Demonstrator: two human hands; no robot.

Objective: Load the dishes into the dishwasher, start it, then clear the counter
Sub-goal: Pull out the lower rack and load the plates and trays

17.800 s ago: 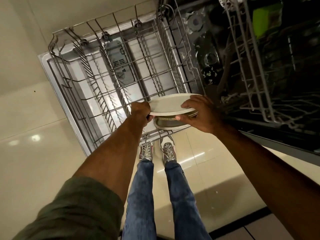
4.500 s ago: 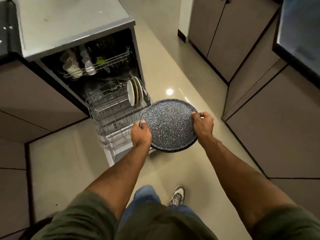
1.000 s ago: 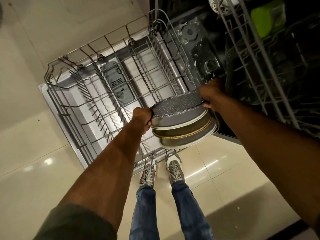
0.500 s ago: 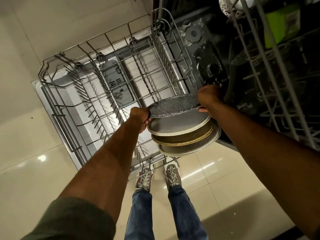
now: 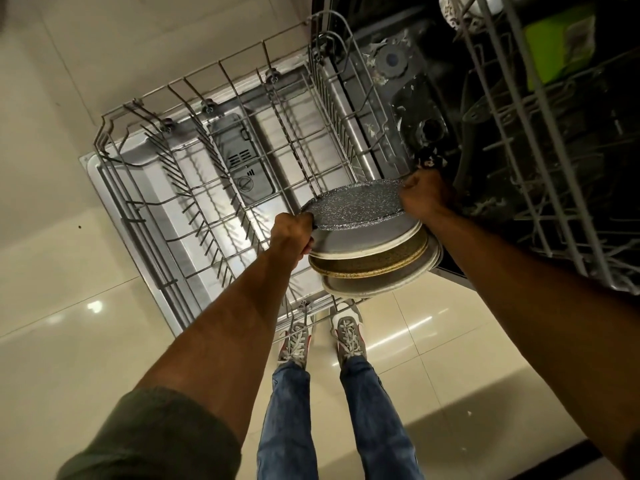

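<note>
I look straight down at the pulled-out lower rack (image 5: 194, 188) of the open dishwasher. A dark speckled plate (image 5: 356, 206) stands on edge at the rack's near right corner. My left hand (image 5: 291, 233) grips its left rim and my right hand (image 5: 420, 195) grips its right rim. Right behind it, toward me, three plates stand in the rack: a white plate (image 5: 363, 242), a gold-rimmed brown plate (image 5: 374, 263) and a pale plate (image 5: 384, 282).
The upper rack (image 5: 554, 168) juts out on the right with a green item (image 5: 554, 43) in it. The dishwasher's dark tub floor (image 5: 412, 109) lies below it. My feet (image 5: 322, 337) stand on pale glossy floor tiles just in front of the rack.
Over the last second the speckled plate has tilted and come closer against the white plate. Both hands keep their grip on its rim.
</note>
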